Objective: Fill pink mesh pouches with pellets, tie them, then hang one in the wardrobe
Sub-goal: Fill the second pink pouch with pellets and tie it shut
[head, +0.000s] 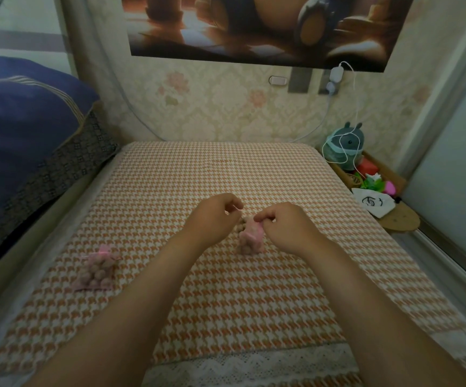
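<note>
Pinching the gathered neck of a small pink mesh pouch of brown pellets (pixel 250 240) with the right hand (pixel 285 230), thumb and forefinger pressed on the mesh, pouch base down on the orange-and-white houndstooth tablecloth (pixel 226 169), mid-table. Just left of it, the left hand (pixel 212 216) — fingers curled, thumb tip against forefinger; on a drawstring or on nothing, cannot tell. Between the hands, a few loose brown pellets (pixel 242 225). Well apart at near left — a second filled pink mesh pouch (pixel 98 270), neck gathered, lying flat.
</note>
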Tool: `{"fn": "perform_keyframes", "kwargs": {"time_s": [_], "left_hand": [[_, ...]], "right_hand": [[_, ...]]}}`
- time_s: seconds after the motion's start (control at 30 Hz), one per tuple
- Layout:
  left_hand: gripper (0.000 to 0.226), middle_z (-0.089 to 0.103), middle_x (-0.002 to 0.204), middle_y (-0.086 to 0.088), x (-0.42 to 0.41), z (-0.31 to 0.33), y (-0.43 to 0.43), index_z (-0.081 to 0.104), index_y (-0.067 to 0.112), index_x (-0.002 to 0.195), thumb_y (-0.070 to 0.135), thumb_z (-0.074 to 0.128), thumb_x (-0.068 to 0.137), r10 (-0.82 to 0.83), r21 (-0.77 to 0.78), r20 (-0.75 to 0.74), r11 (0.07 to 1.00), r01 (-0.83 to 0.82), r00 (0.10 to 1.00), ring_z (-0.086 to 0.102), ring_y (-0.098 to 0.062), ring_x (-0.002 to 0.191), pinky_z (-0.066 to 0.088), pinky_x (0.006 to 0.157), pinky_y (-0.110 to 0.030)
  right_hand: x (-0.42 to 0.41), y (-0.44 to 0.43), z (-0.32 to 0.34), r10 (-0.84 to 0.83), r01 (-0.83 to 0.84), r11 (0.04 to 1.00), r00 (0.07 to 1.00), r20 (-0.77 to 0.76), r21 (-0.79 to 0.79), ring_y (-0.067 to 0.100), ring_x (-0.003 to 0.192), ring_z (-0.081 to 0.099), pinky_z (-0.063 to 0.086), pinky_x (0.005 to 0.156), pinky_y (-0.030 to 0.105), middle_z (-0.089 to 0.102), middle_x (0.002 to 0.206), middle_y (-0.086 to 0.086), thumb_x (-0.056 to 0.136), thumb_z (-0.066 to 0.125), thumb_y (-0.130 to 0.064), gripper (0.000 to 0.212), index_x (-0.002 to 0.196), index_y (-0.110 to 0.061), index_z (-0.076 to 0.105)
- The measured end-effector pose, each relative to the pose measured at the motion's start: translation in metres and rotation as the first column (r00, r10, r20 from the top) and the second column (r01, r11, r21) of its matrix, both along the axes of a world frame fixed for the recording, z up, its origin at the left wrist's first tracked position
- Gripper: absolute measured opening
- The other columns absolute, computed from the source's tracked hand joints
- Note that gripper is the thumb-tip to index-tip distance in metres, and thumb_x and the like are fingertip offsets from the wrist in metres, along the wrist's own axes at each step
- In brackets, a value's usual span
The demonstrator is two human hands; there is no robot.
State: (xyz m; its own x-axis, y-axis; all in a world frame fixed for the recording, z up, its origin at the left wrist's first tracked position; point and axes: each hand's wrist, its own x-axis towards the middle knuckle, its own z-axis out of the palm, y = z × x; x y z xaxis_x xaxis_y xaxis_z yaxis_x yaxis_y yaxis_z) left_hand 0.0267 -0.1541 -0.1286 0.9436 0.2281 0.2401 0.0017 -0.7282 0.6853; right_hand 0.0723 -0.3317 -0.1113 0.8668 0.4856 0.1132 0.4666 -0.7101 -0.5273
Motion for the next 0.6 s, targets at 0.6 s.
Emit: {"fn": "perform_keyframes", "kwargs": {"time_s": [0.6], "left_hand": [[0.033, 0.067, 0.082, 0.004, 0.019, -0.045, 0.002, 0.073, 0.034, 0.090, 0.006, 0.056, 0.085, -0.169, 0.148, -0.074, 0.973, 0.178, 0.983, 0.061, -0.015, 0.075, 0.052, 0.070, -0.032]], "right_hand": [[0.007, 0.004, -0.008, 0.013, -0.014, 0.999, 1.000, 0.004, 0.039, 0.005, 0.062, 0.063, 0.057, 0.071, 0.030, 0.073, 0.120, -0.002, 0.095, 0.051, -0.010, 0.033, 0.110, -0.021, 0.078]]}}
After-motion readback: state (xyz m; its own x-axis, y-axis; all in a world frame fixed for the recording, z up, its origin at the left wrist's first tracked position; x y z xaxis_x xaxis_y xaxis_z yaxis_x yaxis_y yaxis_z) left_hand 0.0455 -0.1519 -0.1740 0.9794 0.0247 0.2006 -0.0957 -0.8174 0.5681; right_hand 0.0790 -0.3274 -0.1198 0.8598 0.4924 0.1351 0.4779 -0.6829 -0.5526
